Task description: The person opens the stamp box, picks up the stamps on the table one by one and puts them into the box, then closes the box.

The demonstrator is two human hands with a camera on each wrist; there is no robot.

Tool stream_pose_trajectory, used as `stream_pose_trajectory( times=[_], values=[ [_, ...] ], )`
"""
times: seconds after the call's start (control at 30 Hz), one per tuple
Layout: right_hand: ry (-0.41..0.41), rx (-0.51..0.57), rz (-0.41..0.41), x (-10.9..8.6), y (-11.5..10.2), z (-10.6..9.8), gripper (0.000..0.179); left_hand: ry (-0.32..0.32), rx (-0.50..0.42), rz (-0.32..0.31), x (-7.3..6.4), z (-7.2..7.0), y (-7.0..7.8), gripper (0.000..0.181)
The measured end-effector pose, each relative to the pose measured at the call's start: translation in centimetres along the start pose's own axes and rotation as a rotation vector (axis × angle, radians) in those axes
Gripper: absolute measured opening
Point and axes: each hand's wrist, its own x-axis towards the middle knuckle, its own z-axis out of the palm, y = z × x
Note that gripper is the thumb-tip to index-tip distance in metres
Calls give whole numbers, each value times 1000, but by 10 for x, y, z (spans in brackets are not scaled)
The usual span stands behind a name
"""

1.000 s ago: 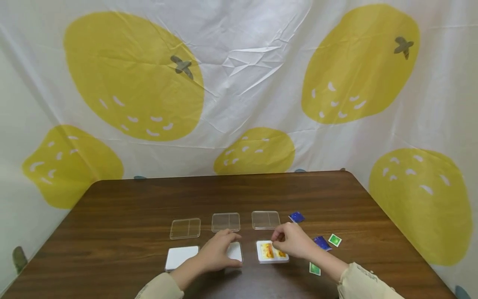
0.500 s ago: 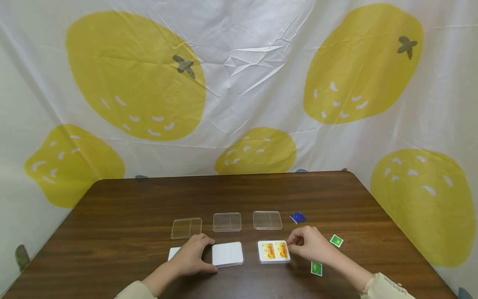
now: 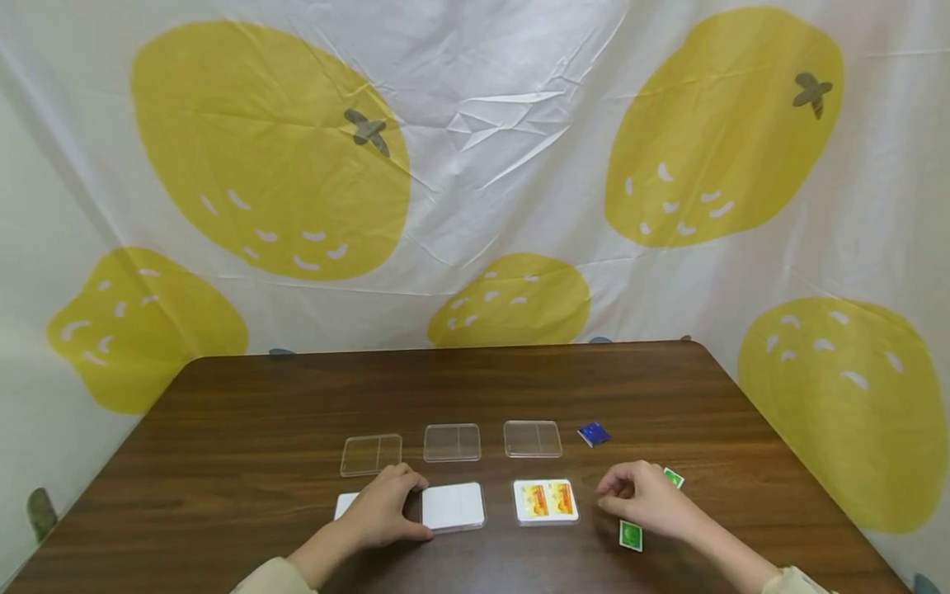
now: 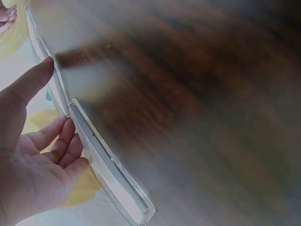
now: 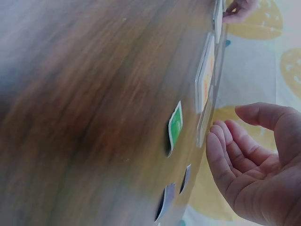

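Three shallow clear cases with white inserts stand in a row. My left hand (image 3: pixel 382 505) rests over the left case (image 3: pixel 345 502), thumb and index finger spread at the left edge of the middle case (image 3: pixel 453 506). The right case (image 3: pixel 545 502) bears two orange-and-yellow stamp-like pictures side by side. To its right hovers my right hand (image 3: pixel 644 497), fingers loosely bent and thumb apart, holding nothing. Near that hand lie a green stamp-like piece (image 3: pixel 631 536) and another green piece (image 3: pixel 673 477), partly hidden by it.
Behind the cases, three clear lids (image 3: pixel 372 454) lie in a line on the brown wooden table (image 3: pixel 245 429). A blue stamp-like piece (image 3: pixel 594 434) lies beside the rightmost lid. A lemon-print curtain (image 3: pixel 505 190) hangs behind the table's far edge.
My right hand has left the right case and moved rightward, uncovering its second orange picture. My left hand has shifted left, uncovering the middle case.
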Motion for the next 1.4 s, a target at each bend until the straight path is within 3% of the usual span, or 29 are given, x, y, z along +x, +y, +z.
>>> stream_pose_trajectory(
  times=[0.3,0.53,0.83,1.07,1.23,1.4],
  values=[
    [-30,42,6,-13,20,-3,6,-5,-21,-5,0,1,-1,53],
    [-39,-4,26,-24,27,-6,10,-7,-26,-10,1,0,0,53],
    [-4,-45,105,-35,25,-4,13,-1,-20,-7,1,1,-1,53],
    [24,-127,95,-34,21,-1,13,5,-27,2,0,0,-1,53],
    [4,-190,77,-33,17,-2,11,0,-33,-5,-1,-1,0,53],
    [-25,-186,81,-30,17,-2,13,3,-33,-5,-1,0,0,53]
  ],
)
